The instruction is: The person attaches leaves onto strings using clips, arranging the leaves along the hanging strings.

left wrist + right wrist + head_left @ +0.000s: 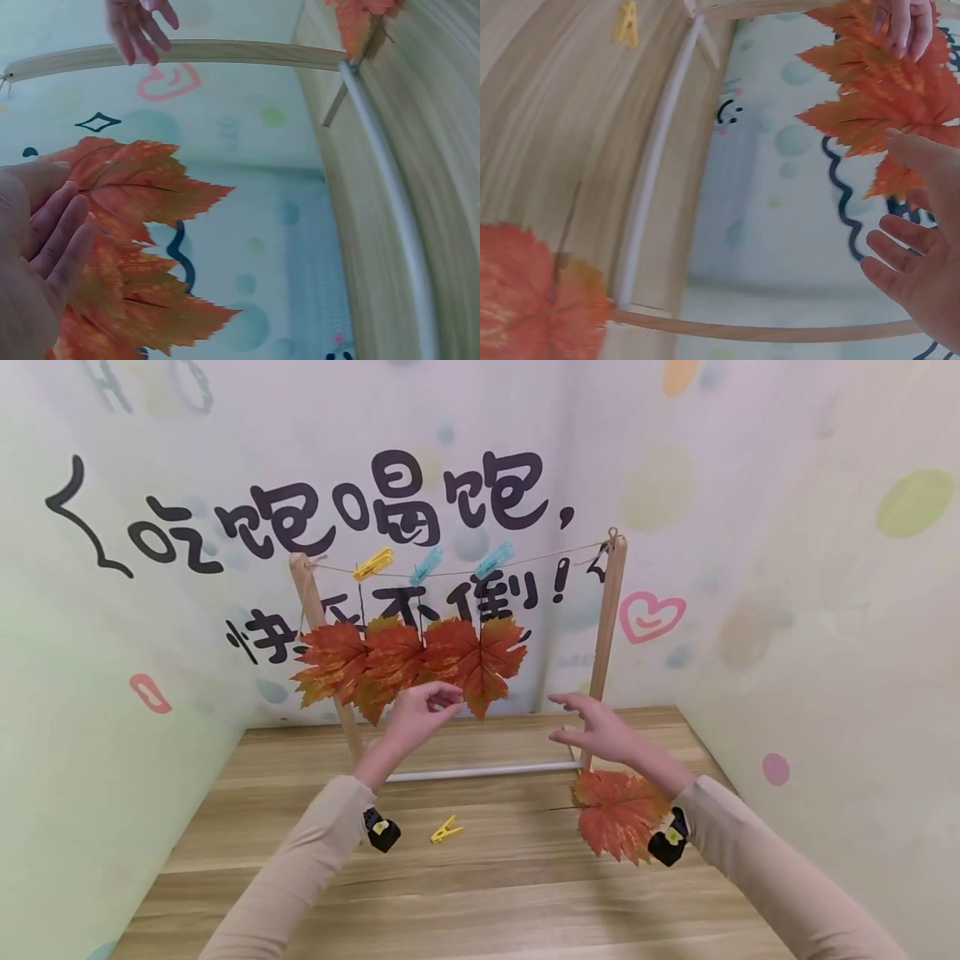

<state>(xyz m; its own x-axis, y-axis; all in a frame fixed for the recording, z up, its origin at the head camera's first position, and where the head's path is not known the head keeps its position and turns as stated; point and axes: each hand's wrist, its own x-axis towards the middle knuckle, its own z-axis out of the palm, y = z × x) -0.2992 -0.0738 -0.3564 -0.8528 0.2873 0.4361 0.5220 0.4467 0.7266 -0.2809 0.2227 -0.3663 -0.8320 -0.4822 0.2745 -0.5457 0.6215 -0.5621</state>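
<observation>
Three red-orange maple leaves hang in an overlapping row from a string, the rightmost leaf [487, 664] apart from the wooden post on the right. A yellow clothespin [372, 564], a blue clothespin [427, 565] and another blue clothespin [495, 560] grip the string above their stems. My left hand [416, 718] is just in front of the hanging leaves, fingers relaxed and holding nothing. In the left wrist view its fingertips [71, 214] overlap the leaves. My right hand [600, 731] hovers before the right post, thumb and fingers apart, with nothing between them.
A wooden frame with a right post [609, 618] and a white bottom bar [480, 772] stands on the wood-grain table [480, 893]. On the table lie a yellow clothespin [447, 831] and another maple leaf [618, 814] below my right hand. Printed walls [810, 610] enclose the table.
</observation>
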